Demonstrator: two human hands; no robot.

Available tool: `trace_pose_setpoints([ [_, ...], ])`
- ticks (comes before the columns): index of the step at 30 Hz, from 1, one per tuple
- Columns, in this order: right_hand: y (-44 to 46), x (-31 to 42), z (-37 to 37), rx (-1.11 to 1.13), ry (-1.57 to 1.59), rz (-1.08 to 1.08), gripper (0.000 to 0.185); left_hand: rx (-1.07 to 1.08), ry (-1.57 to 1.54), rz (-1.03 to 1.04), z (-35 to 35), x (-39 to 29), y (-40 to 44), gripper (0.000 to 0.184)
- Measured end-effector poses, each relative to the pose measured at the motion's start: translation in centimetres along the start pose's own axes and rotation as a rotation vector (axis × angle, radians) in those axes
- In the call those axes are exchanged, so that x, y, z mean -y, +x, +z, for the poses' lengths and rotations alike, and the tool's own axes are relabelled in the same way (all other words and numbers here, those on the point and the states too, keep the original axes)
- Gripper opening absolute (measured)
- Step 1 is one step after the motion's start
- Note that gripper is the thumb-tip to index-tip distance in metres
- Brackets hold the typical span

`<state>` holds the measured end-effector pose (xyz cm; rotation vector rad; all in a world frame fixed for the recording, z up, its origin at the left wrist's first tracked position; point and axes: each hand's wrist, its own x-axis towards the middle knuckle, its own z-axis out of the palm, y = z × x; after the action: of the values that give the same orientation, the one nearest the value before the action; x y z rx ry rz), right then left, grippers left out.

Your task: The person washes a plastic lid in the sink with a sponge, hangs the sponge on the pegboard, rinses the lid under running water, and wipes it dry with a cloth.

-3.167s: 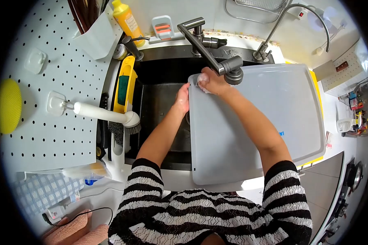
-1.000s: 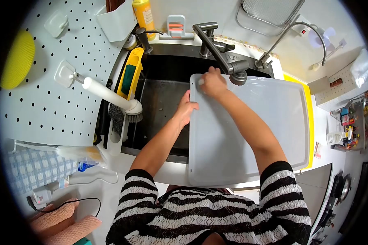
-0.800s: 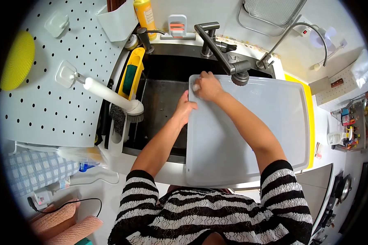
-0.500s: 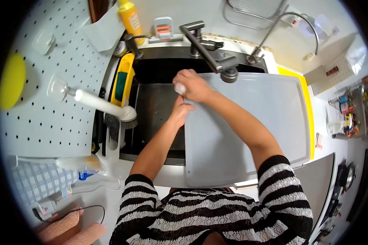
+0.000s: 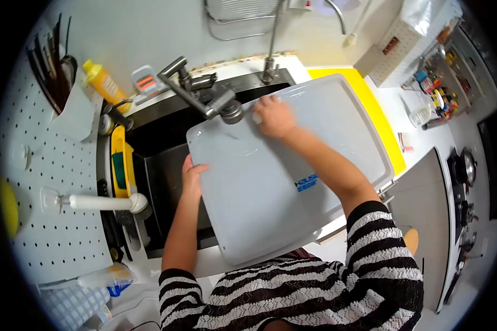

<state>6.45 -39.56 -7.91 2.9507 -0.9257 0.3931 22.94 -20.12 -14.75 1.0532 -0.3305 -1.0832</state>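
A large grey plastic lid [image 5: 259,204] with blue lettering lies over the right part of the dark sink [image 5: 168,171] and the counter. My left hand [image 5: 193,175] grips its left edge, thumb on top and fingers underneath. My right hand [image 5: 275,117] is closed around a small whitish wad on the lid's upper part, right of the faucet head. Only a bit of the wad shows by the fingers. The dark grey faucet [image 5: 196,99] reaches over the lid's top left corner.
Left of the sink are a yellow holder with a green sponge [image 5: 119,169], a white-handled brush [image 5: 102,203] and a pegboard [image 5: 66,231]. A yellow bottle [image 5: 106,83] stands behind. A yellow mat [image 5: 376,118] lies under the lid's right side. A thin curved tap [image 5: 269,66] rises behind.
The view has turned to the right. My right hand has moved from the lid's left edge to its upper part, away from my left hand, which still holds the left edge. Blue lettering now shows.
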Motion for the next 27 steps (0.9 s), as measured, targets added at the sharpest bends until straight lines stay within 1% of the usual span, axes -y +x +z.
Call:
trace_pose_setpoints([
  [1,-0.3,0.5,0.4,0.026,0.020,0.036,0.032,0.001,-0.005,-0.024,-0.1,0.1,0.0,0.054],
  [3,-0.4,1.6,3.4,0.064,0.150,-0.074,0.031,0.003,0.041,-0.035,-0.4,0.5,-0.1,0.052],
  [5,-0.3,2.4,4.0,0.033,0.174,-0.147,0.031,-0.066,0.111,-0.068,-0.2,0.4,-0.1,0.048],
  [7,0.0,1.2,3.2,0.016,0.206,-0.106,0.030,-0.059,0.119,-0.072,-0.9,0.8,0.2,0.047],
  [9,0.6,-1.6,2.7,0.040,0.155,0.033,0.030,-0.068,0.121,-0.079,-1.5,1.2,0.7,0.045],
  [10,0.6,-3.2,1.8,0.100,0.068,0.100,0.031,-0.083,0.138,-0.070,-1.8,1.4,0.8,0.044],
  [12,-0.2,-5.9,0.8,0.017,-0.071,0.206,0.034,-0.103,0.156,-0.068,-1.6,1.2,0.6,0.043],
  [13,-1.1,-6.5,-1.0,-0.027,-0.045,0.222,0.039,-0.061,0.197,-0.041,-1.2,0.6,0.5,0.042],
  [14,-2.1,-6.8,-2.2,0.005,-0.007,0.229,0.045,-0.030,0.240,-0.018,-1.2,0.2,0.2,0.041],
  [15,-2.9,-6.8,-2.8,-0.032,0.004,0.194,0.050,-0.066,0.241,0.004,-1.0,0.1,0.2,0.039],
  [17,-4.5,-5.3,-4.3,0.035,0.075,0.154,0.052,-0.132,0.245,0.037,-1.0,-0.6,1.2,0.038],
  [18,-5.2,-4.1,-4.8,0.037,0.090,0.137,0.052,-0.101,0.293,0.057,-1.2,-0.8,2.0,0.038],
  [20,-7.2,-2.1,-5.5,0.063,0.213,-0.080,0.055,-0.070,0.343,0.076,-1.5,-1.4,3.0,0.037],
  [22,-8.8,-0.6,-5.3,0.115,0.321,-0.233,0.055,-0.065,0.396,0.044,-1.6,-2.0,4.3,0.031],
  [23,-9.4,-0.5,-5.5,0.144,0.364,-0.306,0.056,-0.042,0.396,0.044,-1.6,-2.3,4.9,0.031],
  [24,-9.9,-0.9,-5.6,0.138,0.351,-0.281,0.056,-0.024,0.408,0.052,-1.7,-2.5,5.2,0.029],
  [26,-10.9,-1.9,-6.1,0.136,0.429,-0.224,0.058,0.022,0.420,0.053,-1.4,-2.6,5.4,0.028],
  [27,-11.3,-2.3,-6.6,0.130,0.417,-0.206,0.058,-0.007,0.444,0.057,-1.1,-2.8,5.2,0.028],
])
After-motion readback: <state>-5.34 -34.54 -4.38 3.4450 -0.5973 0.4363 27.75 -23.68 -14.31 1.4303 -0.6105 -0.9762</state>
